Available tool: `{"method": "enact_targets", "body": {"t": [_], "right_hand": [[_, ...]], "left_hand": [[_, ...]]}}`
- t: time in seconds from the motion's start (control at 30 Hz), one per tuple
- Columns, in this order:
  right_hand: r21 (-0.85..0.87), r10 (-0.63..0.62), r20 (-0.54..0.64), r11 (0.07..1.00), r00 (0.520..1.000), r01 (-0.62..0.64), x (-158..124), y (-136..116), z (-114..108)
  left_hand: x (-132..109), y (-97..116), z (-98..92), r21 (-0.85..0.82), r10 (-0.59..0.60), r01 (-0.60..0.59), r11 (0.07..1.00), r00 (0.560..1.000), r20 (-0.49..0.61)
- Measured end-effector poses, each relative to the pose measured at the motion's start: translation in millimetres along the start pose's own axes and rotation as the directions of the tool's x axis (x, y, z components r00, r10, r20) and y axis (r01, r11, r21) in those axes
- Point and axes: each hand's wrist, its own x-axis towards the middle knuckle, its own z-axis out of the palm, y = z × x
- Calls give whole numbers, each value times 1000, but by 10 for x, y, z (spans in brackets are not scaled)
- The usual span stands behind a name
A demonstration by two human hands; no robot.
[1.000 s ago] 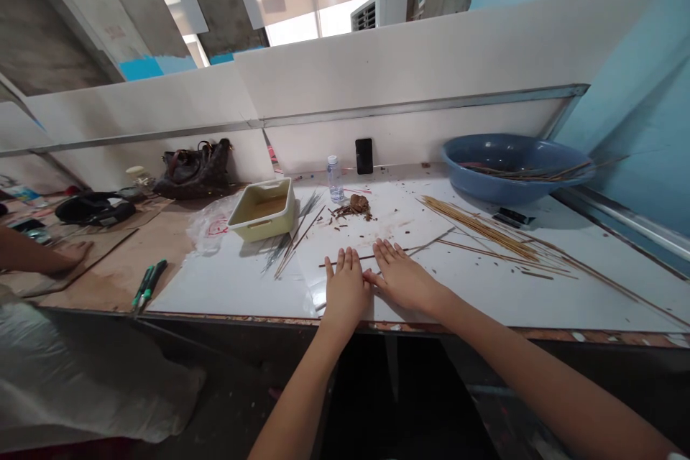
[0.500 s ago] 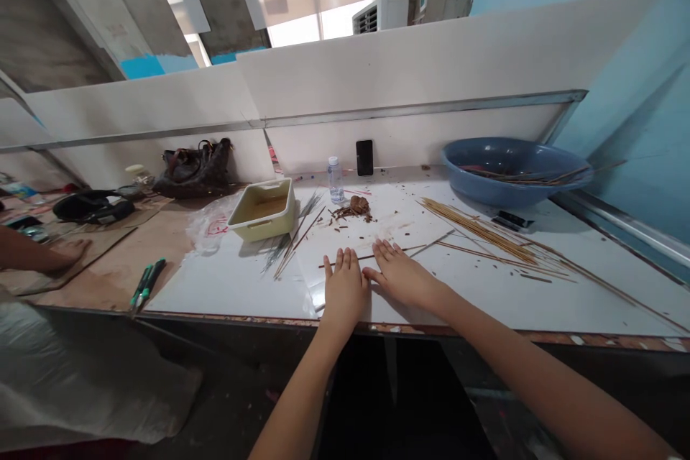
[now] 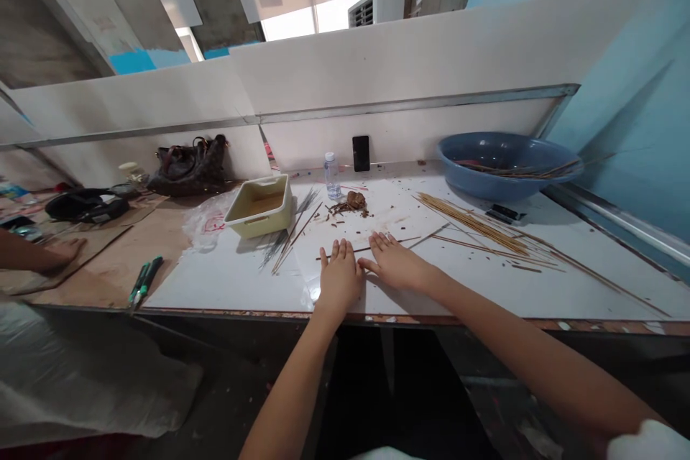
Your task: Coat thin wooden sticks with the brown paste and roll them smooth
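My hands lie flat and palm down on a white laminated board [image 3: 226, 280], pinching nothing. My left hand [image 3: 339, 280] has its fingers slightly spread and pointing away from me, and my right hand [image 3: 396, 266] lies angled inward, its fingertips just beside my left hand. A thin brown stick [image 3: 366, 249] runs across the board just beyond them, close to my fingertips, though I cannot tell whether any finger touches it. To my right lies a loose spread of long, thin tan reed sticks [image 3: 477, 233], and beyond them a wide blue plastic basin [image 3: 488, 185] holds more sticks. Ahead of my hands are a small heap of brown shavings and clumped material [image 3: 350, 205] and a clear plastic water bottle [image 3: 333, 177] beside a black phone [image 3: 361, 153], which stands against the wall. To my left are a bunch of thin grey strips [image 3: 285, 244] and a pale yellow rectangular tray [image 3: 256, 224]. Farther left, a pair of green-handled tools [image 3: 143, 282] lies near the board's edge, and another person's hand [image 3: 65, 251] rests on brown cardboard [image 3: 86, 259].
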Motion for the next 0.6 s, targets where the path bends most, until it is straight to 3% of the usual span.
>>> {"method": "enact_targets", "body": {"t": [0.23,0.3,0.47,0.6], "right_hand": [[-4,-44,-131,999,990,44,-486,-60,326],[-10,-54,-131,999,990,54,-463,-42,285],[-31,-111,-16,993,994,110,-66,22,-76],[-25,-2,-57,1000,998,0,-150,-52,22]], "left_hand": [[-497,-41,164,25,80,-80,996,997,-7],[-474,-52,160,28,83,-83,996,997,3],[-133,13,-10,9,-14,14,1000,1000,0],[-240,40,21,0,-26,26,1000,1000,-10]]}}
